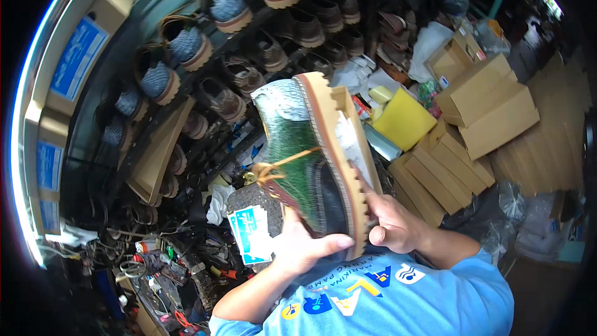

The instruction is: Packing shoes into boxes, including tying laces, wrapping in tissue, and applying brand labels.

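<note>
A lace-up boot point(287, 149) is held up in front of my chest, toe away from me and sole facing right. Its toe is grey-white and scaly-looking, its side green, its heel part black, with tan laces and a thick tan ridged sole. My left hand point(305, 244) grips the heel end, thumb lying across the black part near the sole. On the other side, my right hand point(393, 221) is curled against the sole near the heel; some of its fingertips are hidden. Behind the boot, a narrow cardboard box point(367, 160) with white paper in it is partly covered.
Shelves at the far left carry rows of similar shoes point(230, 7). Flattened cardboard boxes point(497, 109) and a yellow box point(404, 119) are piled at right. Blue-and-white cards point(252, 233) lie on a dark block. Tools and cluttered scraps point(168, 274) fill the lower left.
</note>
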`<state>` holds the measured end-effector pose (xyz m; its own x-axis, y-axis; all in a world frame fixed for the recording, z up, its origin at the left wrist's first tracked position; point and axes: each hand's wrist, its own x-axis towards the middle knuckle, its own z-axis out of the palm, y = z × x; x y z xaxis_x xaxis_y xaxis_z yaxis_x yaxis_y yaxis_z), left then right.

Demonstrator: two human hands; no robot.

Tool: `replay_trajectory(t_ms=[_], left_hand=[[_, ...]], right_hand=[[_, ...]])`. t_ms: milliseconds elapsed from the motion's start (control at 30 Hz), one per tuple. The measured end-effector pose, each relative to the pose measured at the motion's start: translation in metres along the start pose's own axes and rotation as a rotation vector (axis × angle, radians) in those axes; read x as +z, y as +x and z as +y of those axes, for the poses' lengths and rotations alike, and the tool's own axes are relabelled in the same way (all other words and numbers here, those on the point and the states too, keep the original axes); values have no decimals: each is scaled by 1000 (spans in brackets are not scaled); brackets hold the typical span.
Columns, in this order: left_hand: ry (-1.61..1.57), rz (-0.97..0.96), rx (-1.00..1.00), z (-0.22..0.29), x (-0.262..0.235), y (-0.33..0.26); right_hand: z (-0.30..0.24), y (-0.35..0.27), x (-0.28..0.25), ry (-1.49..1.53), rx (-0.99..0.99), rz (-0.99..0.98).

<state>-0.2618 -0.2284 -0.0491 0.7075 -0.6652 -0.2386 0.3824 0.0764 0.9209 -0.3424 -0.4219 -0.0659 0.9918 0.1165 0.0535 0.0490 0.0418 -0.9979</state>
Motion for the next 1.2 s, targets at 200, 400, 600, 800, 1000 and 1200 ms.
replay_trajectory(t_ms=[200,400,600,800,1000,1200], left_hand=[[-493,-36,-215,-8,-5,17],[-526,10,-450,-42,7,61],[-560,20,-530,-55,15,78],[-255,57,-769,-25,14,48],[1371,-168,357,4,-13,77],[1695,-208,655,-13,-22,126]], right_hand=[[32,45,-65,-286,140,471],[139,61,-62,159,94,507],[124,57,-56,236,33,528],[128,56,-64,195,-13,556],[129,53,-63,-21,23,526],[118,54,-53,-12,69,477]])
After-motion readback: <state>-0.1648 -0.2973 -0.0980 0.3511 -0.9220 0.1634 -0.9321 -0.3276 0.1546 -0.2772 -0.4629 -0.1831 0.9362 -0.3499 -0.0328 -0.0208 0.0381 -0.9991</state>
